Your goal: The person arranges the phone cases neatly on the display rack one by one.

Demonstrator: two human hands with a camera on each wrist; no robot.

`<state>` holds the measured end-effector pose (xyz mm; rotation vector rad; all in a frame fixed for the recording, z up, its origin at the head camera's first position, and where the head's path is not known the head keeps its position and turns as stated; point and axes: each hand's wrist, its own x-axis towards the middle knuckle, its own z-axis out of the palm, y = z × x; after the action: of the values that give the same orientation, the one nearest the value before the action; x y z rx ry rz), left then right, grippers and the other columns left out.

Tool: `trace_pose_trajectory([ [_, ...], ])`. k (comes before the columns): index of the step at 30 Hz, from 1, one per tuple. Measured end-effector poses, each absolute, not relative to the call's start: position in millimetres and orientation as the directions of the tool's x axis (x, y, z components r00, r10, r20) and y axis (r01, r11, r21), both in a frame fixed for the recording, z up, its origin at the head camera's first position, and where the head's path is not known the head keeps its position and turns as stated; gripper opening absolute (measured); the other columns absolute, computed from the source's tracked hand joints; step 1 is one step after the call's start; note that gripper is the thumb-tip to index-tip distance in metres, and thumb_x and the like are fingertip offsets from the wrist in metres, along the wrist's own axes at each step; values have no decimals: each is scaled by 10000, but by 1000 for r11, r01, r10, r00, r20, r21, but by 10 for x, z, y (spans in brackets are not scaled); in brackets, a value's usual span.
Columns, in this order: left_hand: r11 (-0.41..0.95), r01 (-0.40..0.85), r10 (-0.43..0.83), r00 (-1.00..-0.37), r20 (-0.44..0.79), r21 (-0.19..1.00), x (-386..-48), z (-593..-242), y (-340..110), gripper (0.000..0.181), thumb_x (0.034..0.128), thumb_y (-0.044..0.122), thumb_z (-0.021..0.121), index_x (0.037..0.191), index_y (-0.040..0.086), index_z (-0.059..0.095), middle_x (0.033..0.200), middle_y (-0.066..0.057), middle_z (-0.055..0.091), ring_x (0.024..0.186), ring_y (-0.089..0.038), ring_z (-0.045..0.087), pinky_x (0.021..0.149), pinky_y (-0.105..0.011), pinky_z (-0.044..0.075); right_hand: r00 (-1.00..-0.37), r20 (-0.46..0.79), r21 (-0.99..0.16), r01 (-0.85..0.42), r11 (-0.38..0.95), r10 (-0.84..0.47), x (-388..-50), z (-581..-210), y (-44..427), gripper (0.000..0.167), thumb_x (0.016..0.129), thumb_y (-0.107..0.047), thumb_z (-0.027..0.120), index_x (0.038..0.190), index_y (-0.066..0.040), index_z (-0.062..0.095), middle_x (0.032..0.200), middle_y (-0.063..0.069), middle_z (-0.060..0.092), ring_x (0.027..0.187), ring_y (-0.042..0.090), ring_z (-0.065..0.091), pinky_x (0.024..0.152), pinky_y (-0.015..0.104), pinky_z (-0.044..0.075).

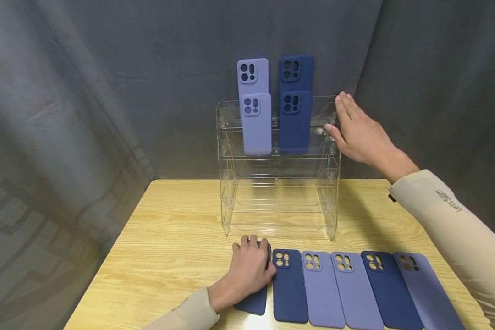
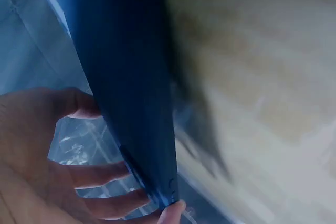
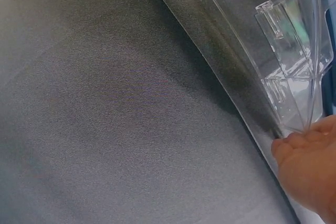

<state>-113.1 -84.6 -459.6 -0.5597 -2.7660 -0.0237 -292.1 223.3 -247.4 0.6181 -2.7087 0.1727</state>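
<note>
My left hand (image 1: pixel 249 270) grips a dark blue phone case (image 1: pixel 251 302) at the left end of a row on the table. In the left wrist view, the thumb and fingers hold this dark case (image 2: pixel 123 66) by its edges, and a shadow falls beside it. My right hand (image 1: pixel 360 133) rests at the upper right side of a clear acrylic rack (image 1: pixel 278 183), fingers straight. The right wrist view shows that hand (image 3: pixel 310 166) touching the clear side wall. Two lilac cases (image 1: pixel 257 130) and two dark blue cases (image 1: pixel 294 128) stand in the rack's upper tiers.
To the right of my left hand lie a dark blue case (image 1: pixel 289 293), two lilac cases (image 1: pixel 323 293), another dark blue case (image 1: pixel 392 293) and a purplish one (image 1: pixel 431 293). Wooden table (image 1: pixel 161 238) lies under everything. Grey curtain (image 1: pixel 169 68) hangs behind the rack.
</note>
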Motion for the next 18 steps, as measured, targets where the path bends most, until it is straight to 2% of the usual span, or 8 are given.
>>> trace_pose_trajectory([
  [6,917,390,388,-830,399,-81,-1176,-4432,-825,498,859,437,729,1217,91,727,1116,-173,746,1069,-391,687,747,-542,555,-846,361,-38,-434,900,-393,-2928,-2463,2221,770,1139,-441,289,1661,3,-61,1760,178,-114,1654,388,-31,1315,600,149],
  [18,920,391,329,-745,581,-21,-1418,-4012,-792,538,852,373,757,1307,93,703,1272,-210,710,1179,-436,651,804,-565,556,-845,365,-37,-433,900,-391,-2936,-2467,2227,778,1136,-462,280,1663,-5,-66,1763,169,-116,1656,382,-34,1315,600,150],
])
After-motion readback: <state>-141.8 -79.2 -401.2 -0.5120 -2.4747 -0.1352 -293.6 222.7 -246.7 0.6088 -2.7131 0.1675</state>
